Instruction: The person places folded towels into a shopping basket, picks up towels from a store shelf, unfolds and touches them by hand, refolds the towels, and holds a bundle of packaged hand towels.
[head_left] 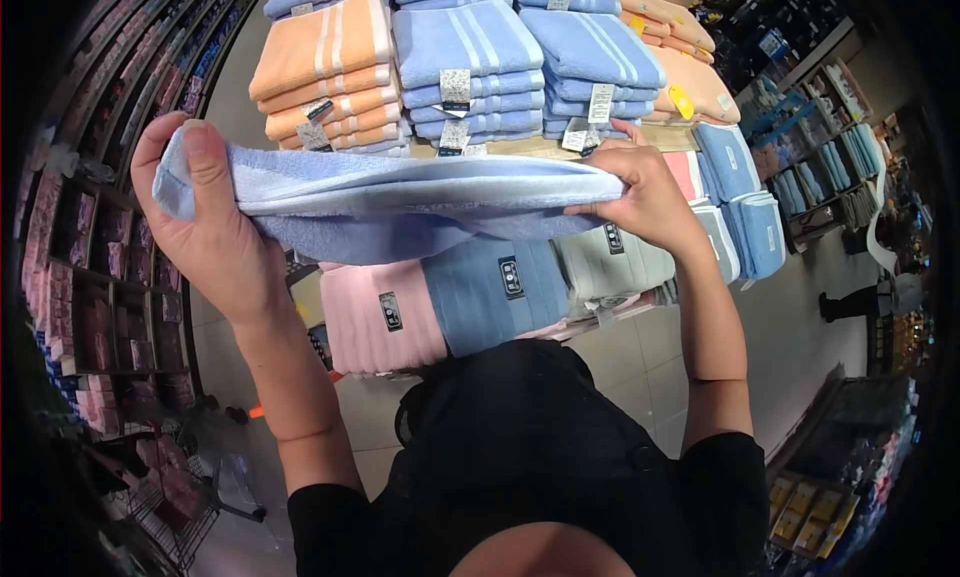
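A light blue towel (400, 192) is stretched sideways in the air between my two hands, its folded layers sagging a little in the middle. My left hand (215, 217) grips its left end, thumb on top and fingers behind. At the other end my right hand (635, 187) pinches the towel's edge between thumb and fingers. Just beyond it are a stack of blue striped towels (470, 52), another blue stack (590, 52) and an orange stack (325, 52), several with paper tags. Below the held towel stand pink towels (375, 322) and dark blue towels (495, 297) with black labels.
Grey-green towels (620, 267) and upright blue towels (755, 227) stand at the display's right. Peach towels (690, 82) lie at the back right. Stocked shelves (120, 277) line the left aisle, with a wire cart (170, 507) below. Another person's leg (850, 307) shows at the right.
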### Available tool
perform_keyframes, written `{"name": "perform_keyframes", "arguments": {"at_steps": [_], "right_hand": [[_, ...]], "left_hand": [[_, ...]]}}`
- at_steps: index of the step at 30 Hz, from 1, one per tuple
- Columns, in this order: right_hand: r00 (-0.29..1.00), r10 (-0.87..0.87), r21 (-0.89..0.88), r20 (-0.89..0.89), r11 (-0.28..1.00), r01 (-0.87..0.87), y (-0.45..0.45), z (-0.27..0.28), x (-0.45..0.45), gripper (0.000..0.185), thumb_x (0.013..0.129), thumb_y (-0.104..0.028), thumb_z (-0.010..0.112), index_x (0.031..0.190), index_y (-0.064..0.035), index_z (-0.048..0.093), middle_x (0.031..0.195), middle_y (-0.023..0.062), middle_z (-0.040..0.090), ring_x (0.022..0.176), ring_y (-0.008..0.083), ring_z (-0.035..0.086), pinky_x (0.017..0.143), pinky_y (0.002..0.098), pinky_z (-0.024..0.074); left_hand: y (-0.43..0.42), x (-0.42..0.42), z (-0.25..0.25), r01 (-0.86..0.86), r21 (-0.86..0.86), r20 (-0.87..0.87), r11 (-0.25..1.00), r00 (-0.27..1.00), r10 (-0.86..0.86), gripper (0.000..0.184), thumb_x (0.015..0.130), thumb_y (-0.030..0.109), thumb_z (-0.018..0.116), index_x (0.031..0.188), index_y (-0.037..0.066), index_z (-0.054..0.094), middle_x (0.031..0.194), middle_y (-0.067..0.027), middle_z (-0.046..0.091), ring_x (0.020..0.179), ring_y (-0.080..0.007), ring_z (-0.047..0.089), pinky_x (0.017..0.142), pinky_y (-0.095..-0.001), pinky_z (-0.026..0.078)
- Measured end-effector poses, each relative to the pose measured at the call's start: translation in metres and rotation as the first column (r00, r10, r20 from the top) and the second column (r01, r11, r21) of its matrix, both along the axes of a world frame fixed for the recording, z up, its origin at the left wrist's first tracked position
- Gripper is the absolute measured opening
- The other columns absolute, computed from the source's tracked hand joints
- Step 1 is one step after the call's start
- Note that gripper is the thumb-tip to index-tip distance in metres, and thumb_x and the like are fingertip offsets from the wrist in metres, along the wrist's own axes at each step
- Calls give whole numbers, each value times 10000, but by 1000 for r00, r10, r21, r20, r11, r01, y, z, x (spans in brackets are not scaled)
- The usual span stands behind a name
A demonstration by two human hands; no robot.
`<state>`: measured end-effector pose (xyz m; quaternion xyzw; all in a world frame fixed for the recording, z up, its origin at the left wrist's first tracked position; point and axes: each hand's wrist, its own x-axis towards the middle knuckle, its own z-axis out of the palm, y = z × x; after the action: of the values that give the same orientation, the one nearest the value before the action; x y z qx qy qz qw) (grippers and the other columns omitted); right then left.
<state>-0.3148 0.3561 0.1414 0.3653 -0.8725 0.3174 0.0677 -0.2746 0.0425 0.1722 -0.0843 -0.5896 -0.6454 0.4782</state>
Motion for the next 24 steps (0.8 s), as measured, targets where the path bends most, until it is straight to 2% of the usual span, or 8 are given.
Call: {"name": "perform_keyframes", "arguments": {"at_steps": [2,5,8,12,14,16,18,24], "right_hand": [[990,3,-187,140,982,24,14,7,-7,137,731,-134,705,822,-63,630,742,8,586,732,102,541,825,276,416],[828,298,-790,475,558,253,1,9,-4,236,837,-182,639,1014,-42,567,876,-5,590,822,81,549,742,211,431],[705,481,-850,521,220,479,-35,13,1,201,827,-97,600,1014,-31,564,906,44,614,824,134,605,762,269,499],[766,466,-869,442,12,494,-66,-9,-8,233,800,1,535,1029,-38,518,912,57,566,820,134,573,729,288,496],[857,278,-895,433,25,444,-81,-19,-6,288,803,13,523,1081,-52,486,972,60,527,880,124,533,758,277,465],[930,88,-921,357,201,334,-103,-37,3,416,802,46,490,1195,-71,419,1082,85,456,1020,144,455,861,287,397],[976,-161,-668,-146,744,23,-116,-48,17,412,798,-74,535,1205,-66,474,1134,175,444,1083,279,454,931,335,364],[962,-143,-638,-233,769,-40,-112,-42,27,370,861,-345,573,1023,-15,537,904,159,571,774,288,576,654,325,469]], "left_hand": [[-8,0,8,249,-161,103,955,967,-234,585,804,407,646,1165,-17,467,942,-63,567,814,-85,543,706,-212,454],[0,2,7,477,-311,350,822,862,-368,973,503,515,819,1243,-20,483,1168,-99,552,1030,-175,544,897,-296,417],[27,10,-12,470,-753,590,460,792,155,508,489,124,827,968,61,668,801,-105,616,739,-183,589,660,-280,442],[38,-3,-53,417,-723,525,550,850,45,136,669,88,686,789,34,652,705,-97,577,673,-226,580,620,-320,454],[42,-10,-67,610,22,432,792,709,-558,107,703,40,611,806,15,622,861,-117,600,785,-210,591,707,-308,459],[56,-16,-74,614,571,102,546,606,-789,210,753,-2,497,962,5,515,1203,-174,509,1017,-226,547,895,-329,429],[87,-17,-69,534,594,31,602,732,-680,396,770,28,487,1156,18,397,1305,-206,419,1088,-273,513,949,-354,404],[115,1,-101,347,142,74,927,930,-360,372,916,313,412,1103,-8,439,1063,-157,518,933,-185,515,786,-281,430]]}}
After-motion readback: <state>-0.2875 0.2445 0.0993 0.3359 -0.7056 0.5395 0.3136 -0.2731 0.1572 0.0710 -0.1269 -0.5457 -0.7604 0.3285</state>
